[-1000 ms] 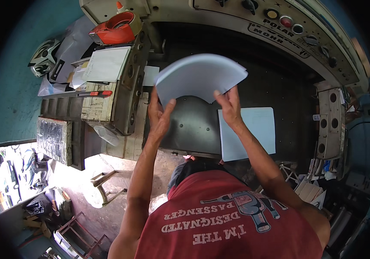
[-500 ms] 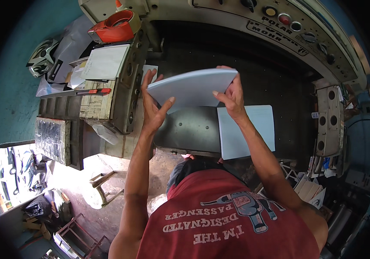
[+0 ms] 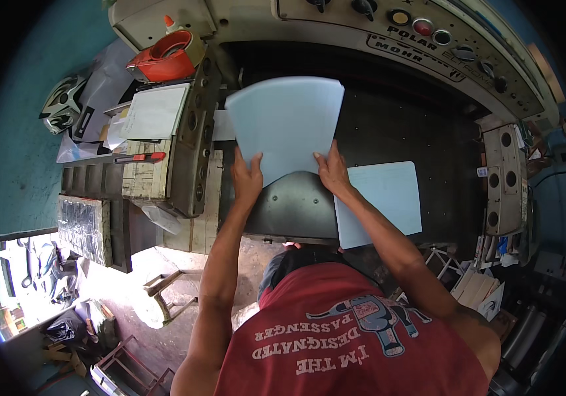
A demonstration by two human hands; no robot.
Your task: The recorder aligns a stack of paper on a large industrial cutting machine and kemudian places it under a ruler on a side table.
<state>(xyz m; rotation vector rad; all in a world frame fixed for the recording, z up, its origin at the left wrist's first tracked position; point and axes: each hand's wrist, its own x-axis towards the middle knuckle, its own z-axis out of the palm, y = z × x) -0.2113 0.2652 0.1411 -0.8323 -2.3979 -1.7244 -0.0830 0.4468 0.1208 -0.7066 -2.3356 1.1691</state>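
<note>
Paper stack (image 3: 286, 125) tipped flatter; pale blue, bowed, clamped in grip of left hand (image 3: 248, 179), right hand (image 3: 334, 174).

Teal walls (image 3: 15, 178) frame a cluttered workshop, where strong light fills an opening (image 3: 35, 284) at lower left. The glare whitens part of the floor (image 3: 123, 284), beside a small stool-like frame (image 3: 163, 282).

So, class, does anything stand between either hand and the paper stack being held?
Nothing visible does: the left hand and right hand directly grip the paper stack by its left and right edges. The second stack lies farther right, not between them.
</note>
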